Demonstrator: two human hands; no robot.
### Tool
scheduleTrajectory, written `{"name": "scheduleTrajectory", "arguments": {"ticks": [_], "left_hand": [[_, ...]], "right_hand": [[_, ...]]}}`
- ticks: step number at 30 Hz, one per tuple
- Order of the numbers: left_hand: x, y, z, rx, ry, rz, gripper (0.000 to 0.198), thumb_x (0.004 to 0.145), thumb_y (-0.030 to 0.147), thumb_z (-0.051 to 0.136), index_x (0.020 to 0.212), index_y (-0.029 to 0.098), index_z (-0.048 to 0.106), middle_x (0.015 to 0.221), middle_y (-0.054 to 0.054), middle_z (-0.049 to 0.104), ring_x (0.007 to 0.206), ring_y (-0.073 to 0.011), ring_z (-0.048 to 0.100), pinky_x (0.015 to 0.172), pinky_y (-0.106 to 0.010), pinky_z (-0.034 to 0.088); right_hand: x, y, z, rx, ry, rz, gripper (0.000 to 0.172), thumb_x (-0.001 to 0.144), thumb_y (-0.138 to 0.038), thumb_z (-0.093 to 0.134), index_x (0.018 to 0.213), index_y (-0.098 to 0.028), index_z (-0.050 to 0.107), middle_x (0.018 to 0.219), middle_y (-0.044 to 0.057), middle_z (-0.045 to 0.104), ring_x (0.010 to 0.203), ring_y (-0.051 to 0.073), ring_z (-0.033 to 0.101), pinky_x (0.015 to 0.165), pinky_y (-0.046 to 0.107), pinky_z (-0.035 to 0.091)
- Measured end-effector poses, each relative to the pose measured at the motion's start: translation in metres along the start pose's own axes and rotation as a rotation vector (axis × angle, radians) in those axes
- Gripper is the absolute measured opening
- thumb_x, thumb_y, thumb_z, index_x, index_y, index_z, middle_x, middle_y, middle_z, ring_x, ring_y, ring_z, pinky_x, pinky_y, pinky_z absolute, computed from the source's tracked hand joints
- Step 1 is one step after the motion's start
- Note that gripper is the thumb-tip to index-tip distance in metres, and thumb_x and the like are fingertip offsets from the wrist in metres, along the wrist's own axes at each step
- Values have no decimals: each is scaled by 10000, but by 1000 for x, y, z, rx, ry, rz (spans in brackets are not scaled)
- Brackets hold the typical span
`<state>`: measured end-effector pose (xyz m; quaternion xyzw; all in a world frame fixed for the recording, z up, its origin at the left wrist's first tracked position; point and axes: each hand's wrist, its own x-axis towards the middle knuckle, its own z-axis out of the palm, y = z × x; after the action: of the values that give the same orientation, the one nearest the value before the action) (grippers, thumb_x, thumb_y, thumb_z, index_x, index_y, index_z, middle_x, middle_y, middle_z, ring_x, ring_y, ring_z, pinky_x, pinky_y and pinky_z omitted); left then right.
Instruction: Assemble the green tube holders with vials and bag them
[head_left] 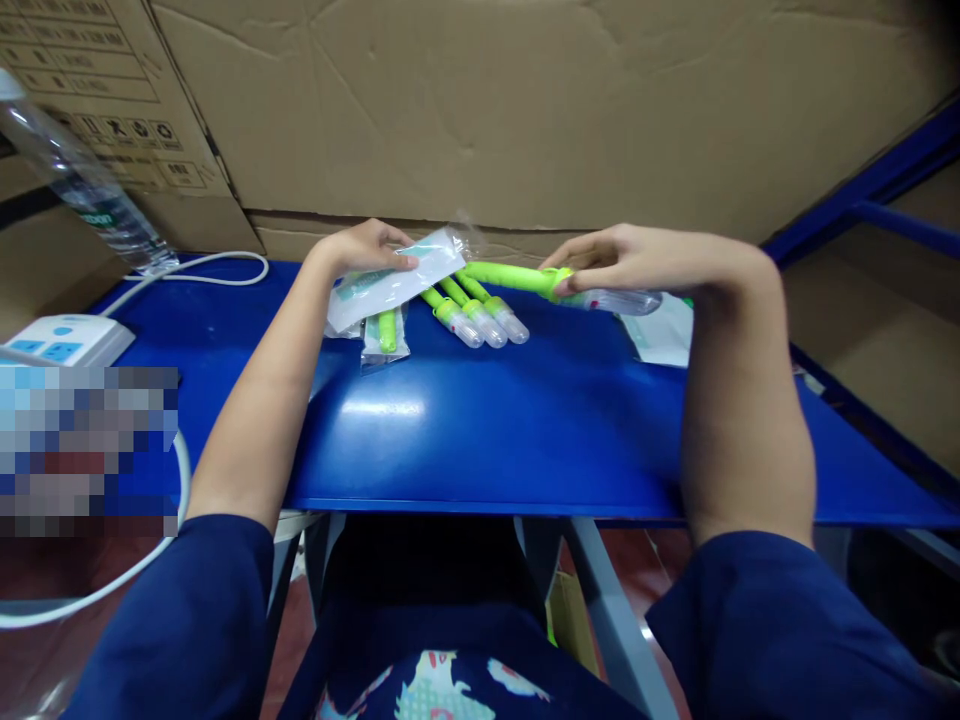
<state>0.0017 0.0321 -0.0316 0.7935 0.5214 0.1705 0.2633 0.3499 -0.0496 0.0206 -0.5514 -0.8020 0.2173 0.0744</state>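
My left hand pinches a flat plastic packet with a white and pale green insert, thumb on top. My right hand grips a lime-green stick with a clear rounded end near its collar. The stick lies almost level, its green end reaching the packet's edge. Below, several like sticks rest side by side on the blue table, clear ends towards me, their far ends hidden by the packet. Under my left hand lies a bagged green stick. Another white packet lies beyond my right wrist.
A cardboard wall closes off the back of the blue table. At left stand a clear plastic bottle and a white power strip with its cable. A blue metal frame runs along the right side.
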Motion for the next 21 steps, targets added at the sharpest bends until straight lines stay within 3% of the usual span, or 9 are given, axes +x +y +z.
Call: {"name": "scheduleTrajectory", "arguments": {"ticks": [4,8,14,21], "left_hand": [[-2,5,1,-24,-70,18,715,732,547,792,1393,282,741,1064,-39,806,1132,-276,710,968,-332,528],[-7,14,4,-64,-122,18,745,738,550,792,1435,301,715,1018,-27,814,1063,-262,733,916,-336,544],[-9,27,11,-63,-244,50,786,684,540,824,1427,307,720,1016,-12,820,1066,-253,745,923,-325,548],[-6,31,16,-33,-260,54,733,660,567,828,1331,280,773,1085,-33,816,1126,-272,732,947,-327,541]], "right_hand": [[-7,-6,-4,-2,105,37,457,909,-388,695,1286,-141,766,1075,135,799,881,223,683,803,418,509],[2,1,0,-58,60,-13,493,877,-427,742,1306,-187,772,1101,101,799,948,280,709,837,451,547],[11,-4,12,-38,62,-151,444,844,-472,802,1220,-235,808,1191,77,793,1130,320,706,1026,477,534],[21,-17,31,5,163,-167,523,800,-543,831,1217,-230,789,1234,107,783,1150,333,694,1007,477,565]]}}
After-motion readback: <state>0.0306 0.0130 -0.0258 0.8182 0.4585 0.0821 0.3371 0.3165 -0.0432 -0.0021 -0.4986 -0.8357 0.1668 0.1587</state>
